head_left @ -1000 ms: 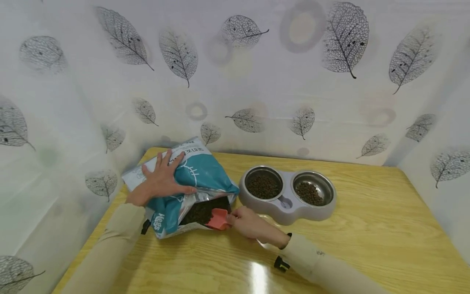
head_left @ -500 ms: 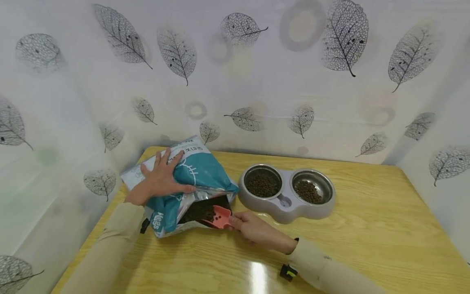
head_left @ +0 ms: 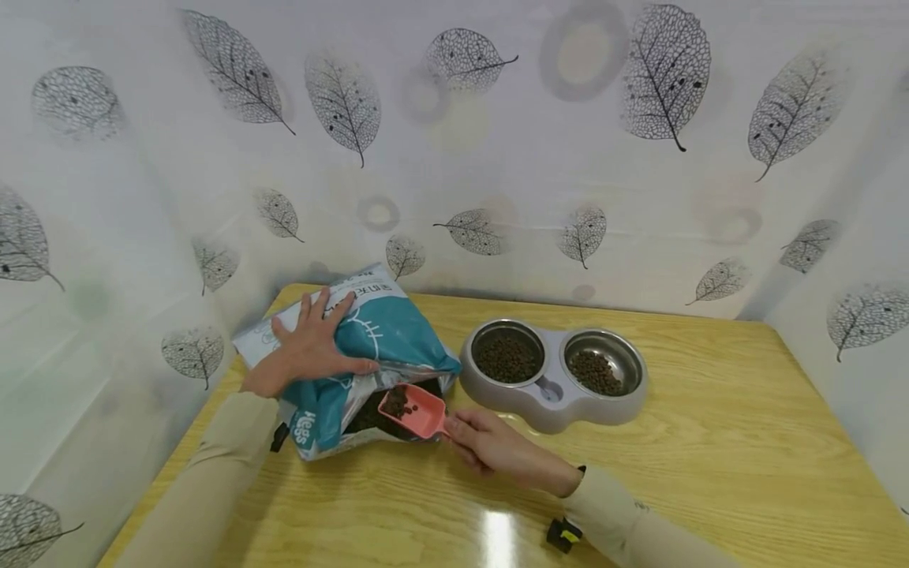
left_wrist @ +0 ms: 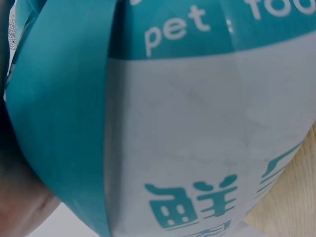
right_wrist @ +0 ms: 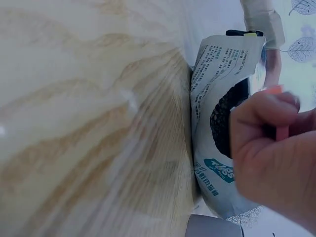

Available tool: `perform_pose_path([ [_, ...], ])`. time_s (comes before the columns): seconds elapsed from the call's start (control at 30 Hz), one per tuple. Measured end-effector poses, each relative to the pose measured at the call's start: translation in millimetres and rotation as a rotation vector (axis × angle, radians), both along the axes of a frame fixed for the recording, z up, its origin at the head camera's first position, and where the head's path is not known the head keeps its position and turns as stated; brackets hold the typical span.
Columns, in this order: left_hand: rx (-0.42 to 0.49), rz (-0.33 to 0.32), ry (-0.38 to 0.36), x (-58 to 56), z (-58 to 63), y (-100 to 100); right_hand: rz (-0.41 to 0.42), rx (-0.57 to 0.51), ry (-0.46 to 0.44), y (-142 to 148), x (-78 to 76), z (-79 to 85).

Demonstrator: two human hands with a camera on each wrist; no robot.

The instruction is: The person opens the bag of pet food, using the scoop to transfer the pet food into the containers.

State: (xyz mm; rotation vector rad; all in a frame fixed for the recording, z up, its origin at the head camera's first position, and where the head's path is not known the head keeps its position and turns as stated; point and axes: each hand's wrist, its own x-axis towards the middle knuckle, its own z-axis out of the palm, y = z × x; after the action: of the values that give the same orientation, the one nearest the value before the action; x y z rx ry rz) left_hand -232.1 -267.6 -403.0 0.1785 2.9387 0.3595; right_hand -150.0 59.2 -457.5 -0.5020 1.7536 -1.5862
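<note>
A teal and white pet food bag [head_left: 398,335] lies on its side, its mouth facing the near right, with dark kibble inside. My left hand [head_left: 312,347] rests on top of the bag with fingers spread. In my right hand [head_left: 500,450] is the handle of a pink scoop [head_left: 429,414], which carries some brown kibble [head_left: 398,401] toward its far end. The scoop overlaps the bag's mouth in the head view. The right wrist view shows my right hand's fingers curled round the pink handle, with the bag's dark opening [right_wrist: 224,118] behind.
A grey double pet bowl [head_left: 554,406] stands right of the bag, close to it. Both its left steel bowl [head_left: 507,355] and right steel bowl [head_left: 625,359] hold kibble. The wooden table [head_left: 746,442] meets a leaf-print curtain [head_left: 511,181] at the back.
The scoop has risen from inside the bag's mouth and levelled, with kibble now gathered in it. My right hand has shifted slightly right. My left hand stays on the bag.
</note>
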Motion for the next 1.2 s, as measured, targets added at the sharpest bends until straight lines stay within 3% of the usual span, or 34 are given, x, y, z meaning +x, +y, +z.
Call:
perform_pose_path([
  [0.23, 0.006, 0.0, 0.003, 0.0, -1.6, 0, 0.007, -0.093, 0.015, -6, 2.4, -3.0],
  [0.37, 0.007, 0.004, 0.0, 0.3, -2.5, 1, -0.019, -0.091, -0.012, -6, 3.6, -3.4],
  [0.57, 0.006, 0.003, 0.004, 0.1, -0.9, 1, -0.073, -0.045, 0.034, 6, 1.0, 2.8],
  [0.73, 0.007, 0.0, 0.009, 0.5, 0.4, 0, -0.133, 0.03, 0.1, 29, -2.1, 10.8],
  [1.2, 0.02, -0.004, 0.001, 0.7, 1.1, -1, -0.34, 0.186, 0.087, 127, -0.2, 25.8],
])
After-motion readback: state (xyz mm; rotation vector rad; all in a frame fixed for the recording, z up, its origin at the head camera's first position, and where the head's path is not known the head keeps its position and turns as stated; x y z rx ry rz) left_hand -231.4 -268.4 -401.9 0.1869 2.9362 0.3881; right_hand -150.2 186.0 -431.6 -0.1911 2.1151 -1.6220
